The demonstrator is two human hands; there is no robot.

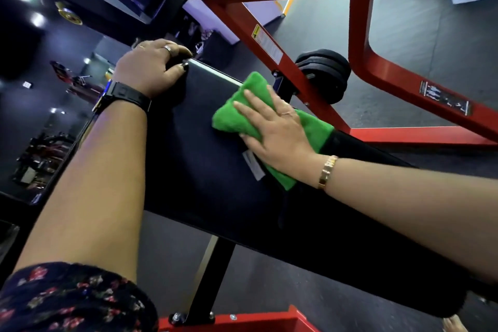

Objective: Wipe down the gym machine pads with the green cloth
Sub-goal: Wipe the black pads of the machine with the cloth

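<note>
A long black bench pad (204,159) runs from the upper middle toward the lower right. A folded green cloth (239,110) lies on its upper part, near the pad's right edge. My right hand (277,135) presses flat on the cloth with straight fingers. My left hand (151,67) grips the pad's far top-left corner, fingers curled over the edge. A grey label tag (253,166) sticks out from under the cloth.
The machine's red steel frame (363,43) rises to the right and behind the pad. Black weight plates (326,73) hang just right of the cloth. A black support post (213,272) holds the pad over a red base (242,323). Dark rubber flooring (431,35) surrounds it.
</note>
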